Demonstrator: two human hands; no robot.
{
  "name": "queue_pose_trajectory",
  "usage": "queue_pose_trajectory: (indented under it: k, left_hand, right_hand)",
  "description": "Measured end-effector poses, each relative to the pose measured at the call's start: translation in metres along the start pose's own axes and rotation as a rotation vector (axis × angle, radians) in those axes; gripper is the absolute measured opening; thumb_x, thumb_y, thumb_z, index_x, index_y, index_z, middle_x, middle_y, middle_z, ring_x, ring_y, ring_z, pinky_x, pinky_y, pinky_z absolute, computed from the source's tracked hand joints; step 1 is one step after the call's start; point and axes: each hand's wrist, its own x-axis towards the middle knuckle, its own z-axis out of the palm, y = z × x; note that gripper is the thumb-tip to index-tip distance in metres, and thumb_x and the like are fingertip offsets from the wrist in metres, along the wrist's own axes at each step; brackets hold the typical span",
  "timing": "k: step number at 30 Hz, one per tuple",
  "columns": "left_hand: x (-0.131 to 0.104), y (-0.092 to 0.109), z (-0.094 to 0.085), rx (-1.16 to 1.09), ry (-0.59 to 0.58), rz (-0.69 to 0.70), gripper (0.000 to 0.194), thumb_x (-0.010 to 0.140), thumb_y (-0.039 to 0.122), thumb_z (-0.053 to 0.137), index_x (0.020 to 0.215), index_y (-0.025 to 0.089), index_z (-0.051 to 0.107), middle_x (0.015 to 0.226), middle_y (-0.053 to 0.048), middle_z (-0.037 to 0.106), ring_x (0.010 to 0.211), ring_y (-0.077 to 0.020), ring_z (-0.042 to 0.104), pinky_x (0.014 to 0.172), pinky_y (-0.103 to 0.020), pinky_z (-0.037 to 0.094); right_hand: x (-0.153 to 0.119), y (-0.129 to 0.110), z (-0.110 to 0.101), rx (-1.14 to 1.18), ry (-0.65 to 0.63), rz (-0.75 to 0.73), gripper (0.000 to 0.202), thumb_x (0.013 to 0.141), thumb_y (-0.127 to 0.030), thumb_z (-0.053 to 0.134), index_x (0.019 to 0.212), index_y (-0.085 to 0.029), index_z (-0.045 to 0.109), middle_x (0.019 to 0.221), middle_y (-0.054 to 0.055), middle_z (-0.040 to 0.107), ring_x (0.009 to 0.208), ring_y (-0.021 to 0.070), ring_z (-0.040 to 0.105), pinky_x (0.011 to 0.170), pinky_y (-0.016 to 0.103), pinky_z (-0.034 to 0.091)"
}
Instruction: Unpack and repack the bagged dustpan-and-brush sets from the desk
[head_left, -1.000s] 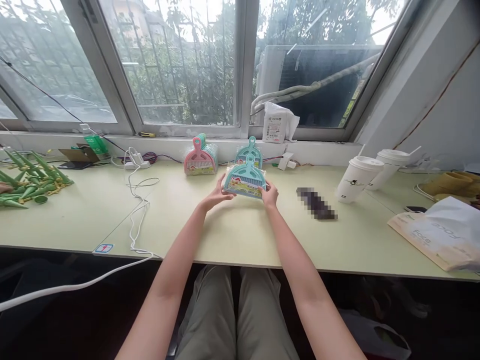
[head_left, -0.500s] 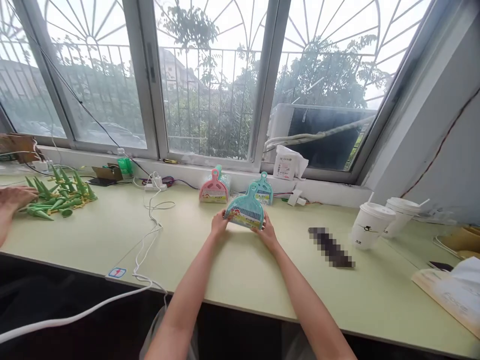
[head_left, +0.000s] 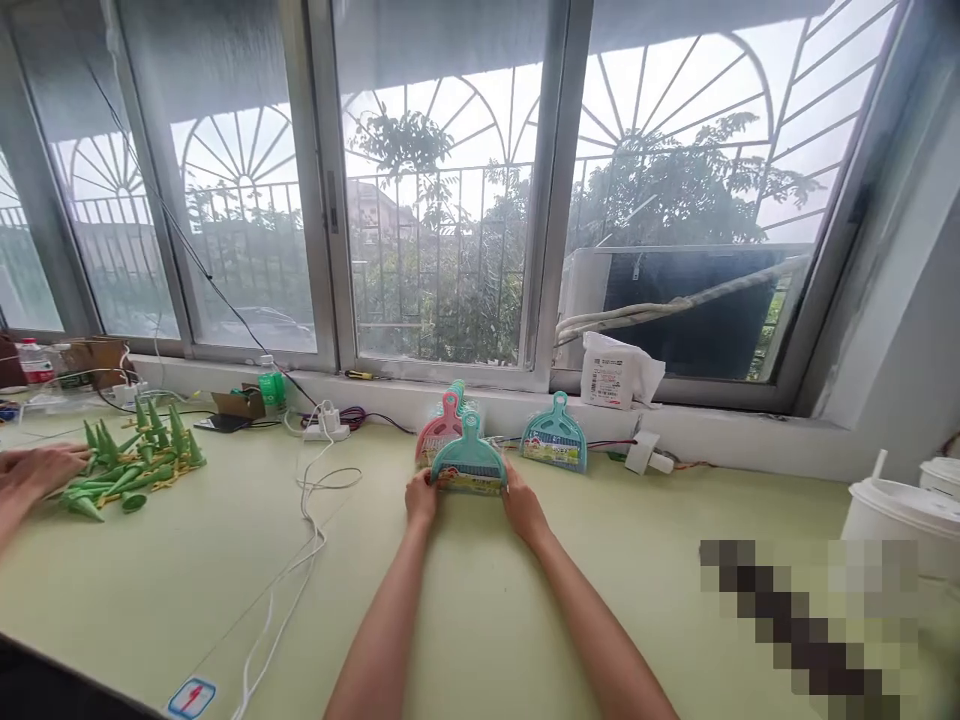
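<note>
A teal toy dustpan-and-brush set (head_left: 470, 462) in clear wrapping stands handle up between my hands. My left hand (head_left: 421, 498) grips its lower left corner, and my right hand (head_left: 523, 502) holds the lower right corner. Directly behind it a pink dustpan set (head_left: 448, 412) is partly covered, with more teal handles showing behind that one. Another teal dustpan set (head_left: 555, 440) leans upright to the right, apart from my hands. Printed card labels show along the lower edges of the sets.
On the left, another person's hand (head_left: 45, 470) touches a pile of green cone-shaped pieces (head_left: 142, 460). White cables (head_left: 307, 500) cross the table to a power strip (head_left: 326, 425). A white package (head_left: 619, 370) sits on the sill; lidded cups (head_left: 900, 510) stand at the right.
Both hands have carried the teal dustpan set leftward, from in front of the other teal set to in front of the pink one. The camera view has tilted upward.
</note>
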Motion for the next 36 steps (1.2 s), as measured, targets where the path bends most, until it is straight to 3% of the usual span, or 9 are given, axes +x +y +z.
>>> queue_pose_trajectory:
  k: [7,11,16,21,27,29,31,34,36]
  left_hand:
    - [0.065,-0.030,0.012,-0.091,0.216,-0.066,0.036,0.075,0.017,0.068,0.110,0.018,0.057,0.109,-0.012,0.067,0.091,-0.0220,0.066,0.080,-0.032,0.048]
    - [0.083,-0.037,0.020,0.102,0.349,-0.102,0.045,0.077,0.018,0.068,0.118,0.013,0.050,0.123,-0.021,0.058,0.119,-0.0293,0.054,0.094,-0.040,0.045]
    - [0.084,-0.037,0.025,0.127,0.218,-0.086,0.032,0.085,0.023,0.058,0.116,0.019,0.051,0.123,-0.014,0.061,0.121,-0.0288,0.053,0.095,-0.041,0.044]
    - [0.082,-0.036,0.022,0.040,0.174,-0.035,0.037,0.089,0.039,0.053,0.119,0.018,0.051,0.122,-0.015,0.062,0.116,-0.0276,0.056,0.097,-0.040,0.043]
    - [0.089,-0.038,0.025,-0.020,0.238,0.008,0.050,0.088,0.039,0.056,0.129,0.014,0.046,0.120,-0.019,0.060,0.110,-0.0275,0.058,0.095,-0.044,0.044]
    - [0.090,-0.035,0.026,-0.003,0.289,0.027,0.056,0.086,0.037,0.059,0.134,0.012,0.041,0.124,-0.020,0.056,0.112,-0.0279,0.056,0.098,-0.046,0.042]
    - [0.088,-0.031,0.027,0.025,0.351,0.038,0.062,0.084,0.035,0.062,0.136,0.012,0.038,0.129,-0.021,0.051,0.117,-0.0292,0.052,0.101,-0.048,0.039]
    - [0.082,-0.022,0.024,0.061,0.435,0.055,0.067,0.081,0.035,0.065,0.137,0.013,0.035,0.133,-0.021,0.045,0.123,-0.0324,0.046,0.103,-0.050,0.036]
    - [0.077,-0.015,0.021,0.070,0.475,0.118,0.069,0.082,0.036,0.065,0.138,0.013,0.032,0.135,-0.022,0.041,0.127,-0.0334,0.041,0.104,-0.051,0.035]
  right_hand:
    - [0.055,-0.005,0.045,-0.183,-0.088,-0.010,0.075,0.089,-0.011,0.042,0.156,-0.027,0.012,0.124,0.011,0.055,0.103,0.0216,0.058,0.069,0.026,0.049]
    - [0.072,0.001,0.060,-0.239,-0.113,-0.003,0.077,0.092,-0.017,0.048,0.156,-0.031,0.006,0.124,0.012,0.050,0.110,0.0239,0.051,0.078,0.029,0.047]
    - [0.073,0.005,0.060,-0.223,-0.147,-0.003,0.072,0.097,-0.026,0.044,0.155,-0.034,0.003,0.131,0.011,0.047,0.112,0.0231,0.047,0.093,0.035,0.041]
    - [0.071,0.008,0.058,-0.213,-0.144,-0.026,0.063,0.100,-0.032,0.037,0.156,-0.030,0.009,0.147,0.013,0.038,0.124,0.0272,0.042,0.100,0.042,0.038]
    - [0.075,0.007,0.066,-0.161,-0.116,-0.077,0.065,0.098,-0.027,0.037,0.156,-0.023,0.009,0.163,0.010,0.011,0.149,0.0250,0.007,0.116,0.053,0.017]
    - [0.079,0.012,0.063,-0.123,-0.027,-0.028,0.062,0.099,-0.030,0.032,0.156,-0.025,0.008,0.162,0.009,0.013,0.150,0.0230,0.006,0.116,0.054,0.014]
    - [0.083,0.028,0.051,-0.103,0.190,0.140,0.058,0.100,-0.033,0.027,0.156,-0.026,0.012,0.160,0.011,0.020,0.149,0.0232,0.012,0.115,0.056,0.015]
    - [0.083,0.072,0.018,-0.097,0.628,0.608,0.055,0.099,-0.034,0.025,0.152,-0.022,0.026,0.154,0.018,0.031,0.143,0.0268,0.027,0.108,0.055,0.027]
    - [0.079,0.105,-0.004,-0.074,0.801,0.946,0.053,0.097,-0.035,0.030,0.147,-0.017,0.035,0.146,0.023,0.041,0.137,0.0297,0.037,0.103,0.054,0.032]
